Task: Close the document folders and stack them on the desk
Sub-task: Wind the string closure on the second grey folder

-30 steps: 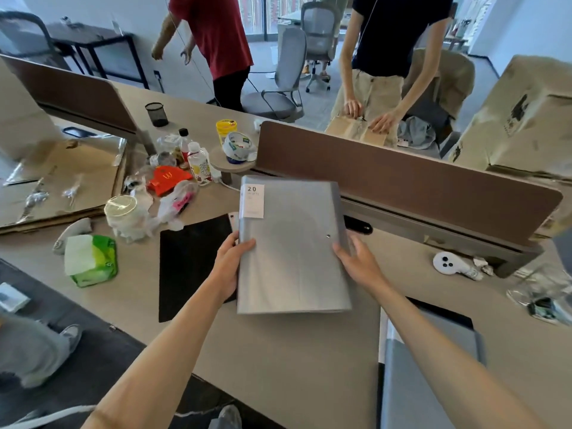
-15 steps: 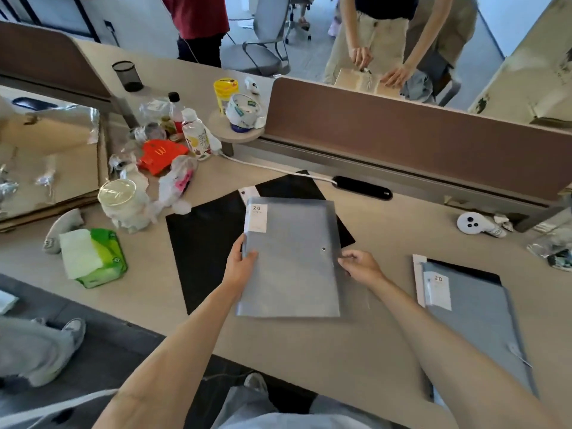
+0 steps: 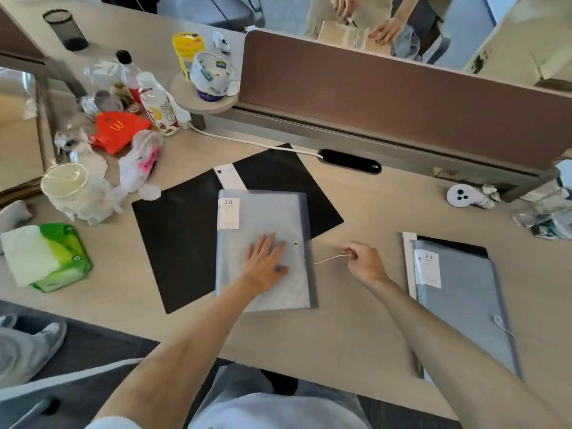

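Closing of the upper grey document folder (image 3: 263,212). The folder lies flat on the open black folder (image 3: 176,243), in the middle of the surface (image 3: 356,329), with its long axis running away from the person. The left hand (image 3: 266,258) rests on the cover, palm down and fingers straight, pinning it. The right hand (image 3: 362,259), just to the right of the folder, pinches the free end of the white elastic cord (image 3: 329,259), which leaves the folder's right edge. The round stud (image 3: 296,243) sits on the cover between the two hands, to the left of the right hand and just beside the left fingertips; the cord would probably have to be carried leftward to it, and the right hand already holds it. A second grey folder (image 3: 464,305) lies well apart at the right. Half a second earlier, both hands gripped the folder's side edges; since then the left has shifted onto the cover and the right has drawn out the cord.
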Tool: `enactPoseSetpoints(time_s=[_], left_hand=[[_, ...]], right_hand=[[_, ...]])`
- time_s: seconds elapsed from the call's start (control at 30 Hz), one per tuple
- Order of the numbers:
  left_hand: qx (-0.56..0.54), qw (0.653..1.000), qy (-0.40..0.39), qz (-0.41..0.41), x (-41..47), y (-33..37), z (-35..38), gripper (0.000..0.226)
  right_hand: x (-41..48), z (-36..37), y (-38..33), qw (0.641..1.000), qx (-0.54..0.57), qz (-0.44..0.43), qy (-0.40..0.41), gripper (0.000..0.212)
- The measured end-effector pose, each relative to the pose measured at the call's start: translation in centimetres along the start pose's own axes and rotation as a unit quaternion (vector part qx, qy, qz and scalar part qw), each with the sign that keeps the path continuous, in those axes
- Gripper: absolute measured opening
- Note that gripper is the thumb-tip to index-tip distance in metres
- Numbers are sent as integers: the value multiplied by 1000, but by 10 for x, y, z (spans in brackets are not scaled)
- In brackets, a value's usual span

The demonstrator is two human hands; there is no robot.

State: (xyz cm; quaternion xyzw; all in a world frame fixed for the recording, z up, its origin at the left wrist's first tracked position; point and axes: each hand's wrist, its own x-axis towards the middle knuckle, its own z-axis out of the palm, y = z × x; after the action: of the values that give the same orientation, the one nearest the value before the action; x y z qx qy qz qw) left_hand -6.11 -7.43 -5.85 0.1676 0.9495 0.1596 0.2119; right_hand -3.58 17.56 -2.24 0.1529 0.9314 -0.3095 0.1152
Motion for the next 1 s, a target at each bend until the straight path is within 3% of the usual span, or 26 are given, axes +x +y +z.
enactPoseSetpoints(time_s=[0.13, 0.3, 0.4, 0.47, 0.6, 0.7, 0.93, 1.0], left_hand=[[120, 988, -82, 55, 0, 0, 16, 80], [155, 978, -86, 110, -10, -9, 21, 84], [113, 986, -45, 113, -13, -10, 25, 80], [69, 992, 3, 104, -13, -6, 27, 74], [41, 993, 53, 96, -5, -4, 32, 79], [53, 992, 42, 105, -1, -10, 36, 88], [103, 986, 12, 130, 2, -19, 42, 91], [109, 984, 26, 136, 1, -19, 42, 91]], right_hand=[[8, -7, 12, 992, -91, -73, -59, 31], [7, 3, 19, 972, -161, -106, -136, 29], [2, 16, 19, 967, -158, -120, -160, 31], [-3, 25, 23, 965, -157, -138, -157, 31], [-11, 35, 28, 951, -199, -210, -107, 12], [-11, 35, 25, 923, -267, -260, -95, 14], [18, 2, 14, 911, -283, -273, -120, 24], [31, -8, 12, 909, -281, -277, -131, 15]])
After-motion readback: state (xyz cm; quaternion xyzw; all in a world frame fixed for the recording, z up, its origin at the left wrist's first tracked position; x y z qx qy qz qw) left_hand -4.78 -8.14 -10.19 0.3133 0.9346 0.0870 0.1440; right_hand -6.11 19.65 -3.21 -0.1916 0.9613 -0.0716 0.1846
